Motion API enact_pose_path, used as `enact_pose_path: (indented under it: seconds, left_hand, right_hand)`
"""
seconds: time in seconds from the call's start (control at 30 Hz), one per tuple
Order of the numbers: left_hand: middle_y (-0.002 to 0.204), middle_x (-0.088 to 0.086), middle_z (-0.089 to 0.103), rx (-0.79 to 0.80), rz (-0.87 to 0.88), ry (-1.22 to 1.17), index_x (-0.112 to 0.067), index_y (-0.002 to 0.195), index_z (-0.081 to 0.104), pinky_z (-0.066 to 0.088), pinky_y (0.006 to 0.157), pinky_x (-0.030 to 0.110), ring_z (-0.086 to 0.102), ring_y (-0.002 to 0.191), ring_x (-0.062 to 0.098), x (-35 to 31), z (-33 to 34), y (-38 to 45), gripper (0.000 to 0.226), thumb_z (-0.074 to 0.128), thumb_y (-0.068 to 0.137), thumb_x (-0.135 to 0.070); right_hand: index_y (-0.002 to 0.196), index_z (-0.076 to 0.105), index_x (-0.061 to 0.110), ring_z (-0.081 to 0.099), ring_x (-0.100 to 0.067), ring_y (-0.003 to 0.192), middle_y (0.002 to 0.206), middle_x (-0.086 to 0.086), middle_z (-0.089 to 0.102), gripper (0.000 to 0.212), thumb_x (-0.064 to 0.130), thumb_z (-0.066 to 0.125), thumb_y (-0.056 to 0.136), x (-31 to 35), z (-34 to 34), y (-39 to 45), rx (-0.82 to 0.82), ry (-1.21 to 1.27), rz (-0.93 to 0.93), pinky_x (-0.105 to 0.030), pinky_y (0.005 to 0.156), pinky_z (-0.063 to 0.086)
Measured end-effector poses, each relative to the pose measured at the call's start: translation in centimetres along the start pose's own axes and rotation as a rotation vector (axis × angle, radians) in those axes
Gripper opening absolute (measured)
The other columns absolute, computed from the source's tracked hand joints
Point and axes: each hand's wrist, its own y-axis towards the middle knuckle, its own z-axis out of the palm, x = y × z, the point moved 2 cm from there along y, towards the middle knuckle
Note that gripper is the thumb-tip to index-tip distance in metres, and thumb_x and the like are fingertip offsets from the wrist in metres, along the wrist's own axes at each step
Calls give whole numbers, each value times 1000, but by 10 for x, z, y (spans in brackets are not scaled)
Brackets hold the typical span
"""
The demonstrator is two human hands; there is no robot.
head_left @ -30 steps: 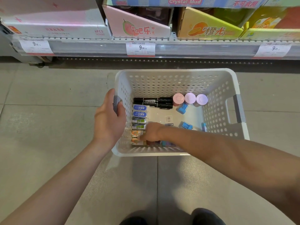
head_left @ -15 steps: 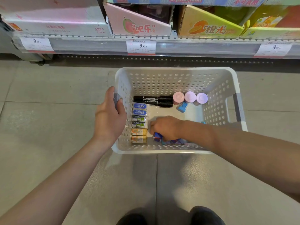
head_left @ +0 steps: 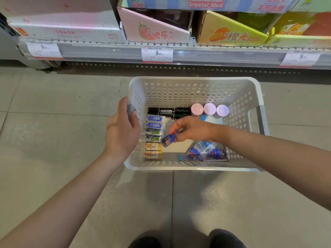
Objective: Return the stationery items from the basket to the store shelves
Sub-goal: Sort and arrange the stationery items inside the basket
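Note:
A white perforated basket (head_left: 195, 86) hangs in front of me. My left hand (head_left: 121, 130) grips its grey left handle. Above the basket's floor, my right hand (head_left: 192, 128) pinches a small blue packaged item (head_left: 168, 140). Inside lie black markers (head_left: 170, 111) at the back, three pink and lilac round-lidded pots (head_left: 209, 109), a column of erasers (head_left: 154, 133) along the left wall, and a heap of blue packets (head_left: 206, 152) at the front right.
A store shelf edge (head_left: 215, 54) with 9.90 price tags (head_left: 157, 54) runs across the top. On it stand a pink display box (head_left: 154, 27), a yellow one (head_left: 231, 31) and a white carton (head_left: 68, 31). Grey floor tiles lie below; my shoes show at the bottom.
My right hand has risen from the front of the basket's floor, now pinching a small blue item. My left hand still holds the handle.

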Motion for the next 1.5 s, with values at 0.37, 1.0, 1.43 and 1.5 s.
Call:
enact_pose_path:
  seconds: [0.37, 1.0, 1.43, 1.5]
  left_hand:
    - [82, 6, 53, 1, -3, -7, -13, 137, 35, 42, 62, 38, 51, 72, 26, -1, 0, -1, 40, 38, 98, -17]
    - [72, 8, 52, -8, -6, -15, -13, 135, 37, 47, 61, 45, 51, 64, 29, 1, 1, 0, 38, 39, 98, -16]
    - [67, 4, 50, -20, 1, -30, -12, 135, 38, 46, 57, 41, 46, 57, 23, 4, 2, 1, 38, 40, 97, -16]
    - [64, 1, 46, -27, 6, -18, -11, 135, 38, 43, 55, 39, 45, 55, 20, 4, 2, 1, 38, 40, 97, -15]
  right_hand:
    - [111, 60, 3, 59, -15, 90, 102, -6, 59, 27, 1, 64, 84, -18, 4, -2, -71, -107, 193, -18, 75, 52]
    - [107, 65, 13, 60, -22, 106, 111, -3, 65, 24, 26, 64, 87, -5, -3, 2, -9, -859, 132, -33, 86, 49]
    - [99, 57, 13, 53, -16, 81, 88, 0, 56, 25, 15, 71, 78, -17, -6, -12, 86, -837, 62, -17, 57, 35]
    - [92, 54, 19, 56, -15, 76, 84, 0, 61, 23, 14, 73, 79, -14, -15, -14, 26, -299, 99, -21, 65, 43]
